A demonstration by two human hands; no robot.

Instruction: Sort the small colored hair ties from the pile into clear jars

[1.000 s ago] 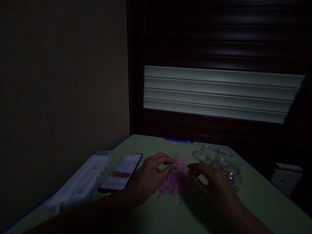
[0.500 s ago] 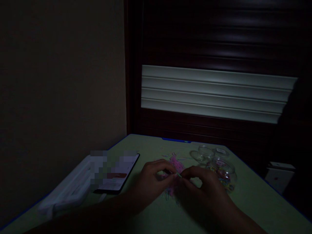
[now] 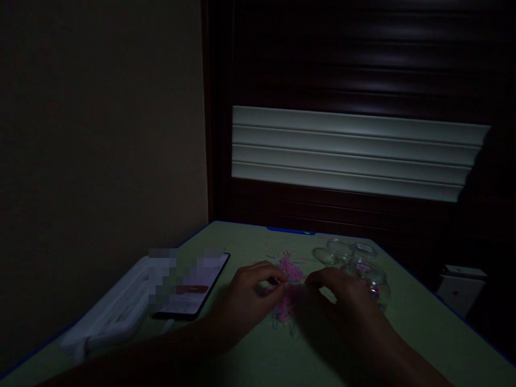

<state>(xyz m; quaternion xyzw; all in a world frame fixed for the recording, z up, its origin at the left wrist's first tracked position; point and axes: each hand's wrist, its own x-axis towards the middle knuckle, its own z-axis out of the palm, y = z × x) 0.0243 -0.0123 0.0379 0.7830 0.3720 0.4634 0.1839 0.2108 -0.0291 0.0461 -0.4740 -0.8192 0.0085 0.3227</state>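
In the dim light, my left hand is closed in a pinch, thumb against forefinger, over a pink pile of small bands. Facing it, my right hand is pinched too, its fingertips a short gap away. A thin pale elastic band seems to span that gap, though it is faint and blurred. Behind the right hand stands a clear round jar with colourful small bands inside, partly covered by that hand.
Left of the hands, a phone lies beside a white plastic case. Clear lids or small containers are at the back right of the pale green table. A white box stands beyond the right edge.
The fingertips, close together before, have drawn apart as my right hand moved right. The pale band between them looks longer and thinner. My left hand has hardly moved.
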